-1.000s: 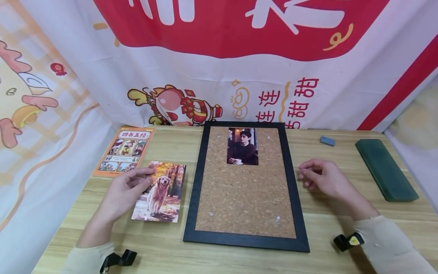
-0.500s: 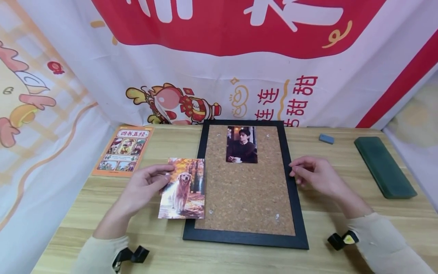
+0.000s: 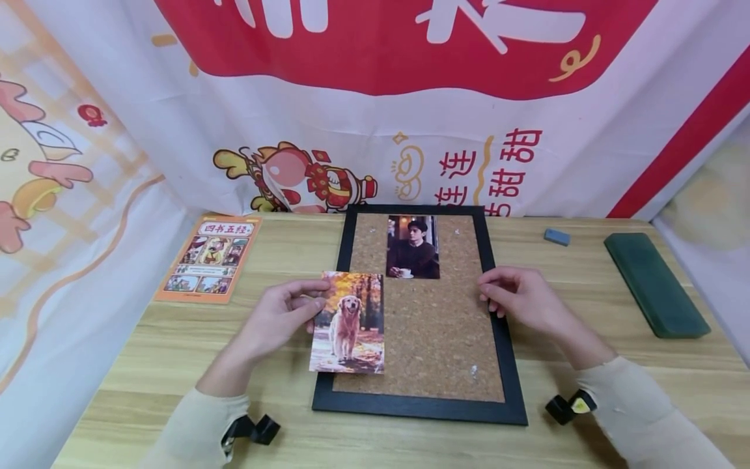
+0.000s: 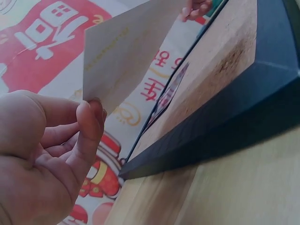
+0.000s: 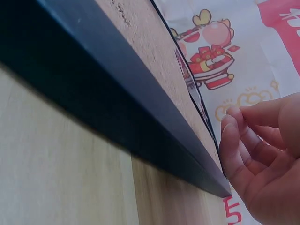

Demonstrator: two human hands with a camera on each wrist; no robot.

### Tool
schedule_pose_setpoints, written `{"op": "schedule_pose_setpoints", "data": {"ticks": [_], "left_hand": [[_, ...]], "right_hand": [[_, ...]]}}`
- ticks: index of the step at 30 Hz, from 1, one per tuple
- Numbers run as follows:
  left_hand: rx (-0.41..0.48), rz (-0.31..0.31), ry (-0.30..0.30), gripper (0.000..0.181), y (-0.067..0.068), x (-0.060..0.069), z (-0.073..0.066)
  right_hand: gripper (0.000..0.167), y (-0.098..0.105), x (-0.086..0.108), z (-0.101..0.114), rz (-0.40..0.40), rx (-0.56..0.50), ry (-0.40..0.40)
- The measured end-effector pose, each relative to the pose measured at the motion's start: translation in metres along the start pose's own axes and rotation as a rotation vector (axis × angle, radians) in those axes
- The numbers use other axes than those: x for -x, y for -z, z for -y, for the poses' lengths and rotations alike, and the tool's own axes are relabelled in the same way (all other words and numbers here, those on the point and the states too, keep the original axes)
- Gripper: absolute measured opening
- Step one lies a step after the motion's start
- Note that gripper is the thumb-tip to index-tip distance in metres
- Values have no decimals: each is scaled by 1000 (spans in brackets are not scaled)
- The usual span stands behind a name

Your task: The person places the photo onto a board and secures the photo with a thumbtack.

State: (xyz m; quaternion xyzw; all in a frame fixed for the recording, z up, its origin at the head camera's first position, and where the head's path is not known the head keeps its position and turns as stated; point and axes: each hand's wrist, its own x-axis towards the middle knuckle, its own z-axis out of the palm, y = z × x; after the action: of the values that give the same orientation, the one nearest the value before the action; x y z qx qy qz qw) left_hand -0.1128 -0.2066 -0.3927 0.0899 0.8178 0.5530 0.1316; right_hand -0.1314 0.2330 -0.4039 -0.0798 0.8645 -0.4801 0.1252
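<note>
In the head view, my left hand [image 3: 287, 316] pinches the left edge of a photo [image 3: 351, 332] of a golden retriever among autumn leaves, held over the left part of a black-framed cork board [image 3: 439, 339]. The left wrist view shows the photo's pale back [image 4: 122, 51] raised above the board, between thumb and fingers. A second photo [image 3: 413, 247], of a person with a cup, lies on the cork near the top. My right hand [image 3: 521, 296] hovers at the board's right frame, fingers loosely curled with thumb near index; nothing shows between them [image 5: 262, 150].
An orange illustrated booklet [image 3: 208, 260] lies at the back left of the wooden table [image 3: 146, 384]. To the back right are a small blue block [image 3: 556, 236] and a long dark green case [image 3: 656, 286]. Printed cloth [image 3: 375, 111] hangs behind.
My left hand has carried the dog photo rightward from the table beside the board to over the cork. My right hand has moved left, up to the right frame.
</note>
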Motion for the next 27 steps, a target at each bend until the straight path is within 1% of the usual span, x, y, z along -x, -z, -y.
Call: {"op": "schedule_pose_setpoints", "data": {"ticks": [3,7,12,18,22,27], "left_hand": [[25,35,-1,39,-7,-5,-1],[37,76,5,38,-17,-11,-4],[51,108,0,36,-30,-20,-6],[27,125,15,33,-44,-28,-7],[7,134,11,32,-53,-33,-8],[-23,163,-7,30,-63,-40,-6]], "right_hand": [[22,-4,-2,3,2,-31,17],[21,-10,-5,9,17,-66,27],[19,-16,-8,14,36,-47,24],[16,-25,-13,16,49,-44,37],[15,-31,-17,16,67,-42,50],[14,-37,-20,16,79,-37,66]]}}
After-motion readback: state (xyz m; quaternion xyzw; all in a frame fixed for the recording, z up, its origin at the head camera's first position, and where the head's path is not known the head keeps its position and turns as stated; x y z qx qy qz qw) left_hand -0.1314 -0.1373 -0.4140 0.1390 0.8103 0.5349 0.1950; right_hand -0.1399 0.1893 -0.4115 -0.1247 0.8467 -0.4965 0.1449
